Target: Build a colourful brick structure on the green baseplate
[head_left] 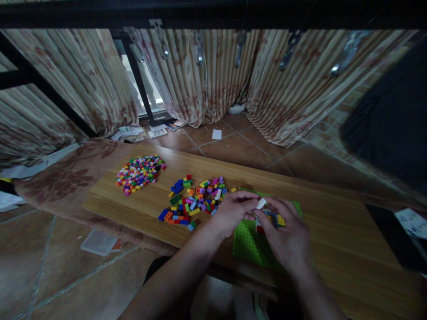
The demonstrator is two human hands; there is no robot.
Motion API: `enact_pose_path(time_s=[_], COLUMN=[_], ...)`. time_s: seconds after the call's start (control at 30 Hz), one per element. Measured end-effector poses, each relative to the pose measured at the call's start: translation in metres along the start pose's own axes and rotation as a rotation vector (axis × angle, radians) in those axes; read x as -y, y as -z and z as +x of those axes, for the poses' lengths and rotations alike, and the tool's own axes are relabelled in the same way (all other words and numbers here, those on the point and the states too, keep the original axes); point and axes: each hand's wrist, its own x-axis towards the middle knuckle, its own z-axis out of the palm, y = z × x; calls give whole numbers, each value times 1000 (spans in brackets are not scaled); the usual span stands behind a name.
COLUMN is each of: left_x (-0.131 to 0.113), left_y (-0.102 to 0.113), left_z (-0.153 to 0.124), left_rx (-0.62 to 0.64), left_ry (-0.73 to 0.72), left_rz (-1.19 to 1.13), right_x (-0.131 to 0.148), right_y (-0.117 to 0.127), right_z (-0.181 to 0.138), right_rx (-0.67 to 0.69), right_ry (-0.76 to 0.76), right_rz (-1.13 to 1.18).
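Note:
Over a green baseplate [250,242], my left hand [235,209] and my right hand [288,229] meet around a small white toy brick [261,203]. Both hands pinch it between thumb and fingers. Beneath my right hand, several coloured bricks sit on the baseplate; a yellow brick [280,220] and a bit of red show, and the rest is covered by the hand. Just left of my left hand lies a loose spread of larger mixed toy bricks [194,202].
A heap of tiny coloured bricks [140,174] lies at the far left of the wooden tabletop [333,222]. A clear plastic container [99,242] rests on the tiled floor. Striped curtains [213,80] hang behind, and a dark shape [390,111] stands at the right.

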Motion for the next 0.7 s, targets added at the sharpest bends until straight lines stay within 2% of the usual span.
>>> enact_pose_path(time_s=[0.13, 0.3, 0.37, 0.57, 0.7], left_x=[-4, -15, -15, -1, 9], left_y=[1, 12, 20, 31, 25], left_z=[1, 8, 12, 15, 13], left_rx=[-14, -242, -284, -110, -59], left_ry=[-47, -122, -148, -294, -282], left_rz=[115, 260, 331, 724, 877], right_x=[-4, -19, -27, -38, -38], right_y=[3, 17, 21, 22, 21], right_z=[-1, 0, -2, -8, -10], right_rx=[39, 116, 184, 309, 331], right_ry=[76, 117, 139, 177, 206], right_rz=[-45, -126, -149, -197, -250])
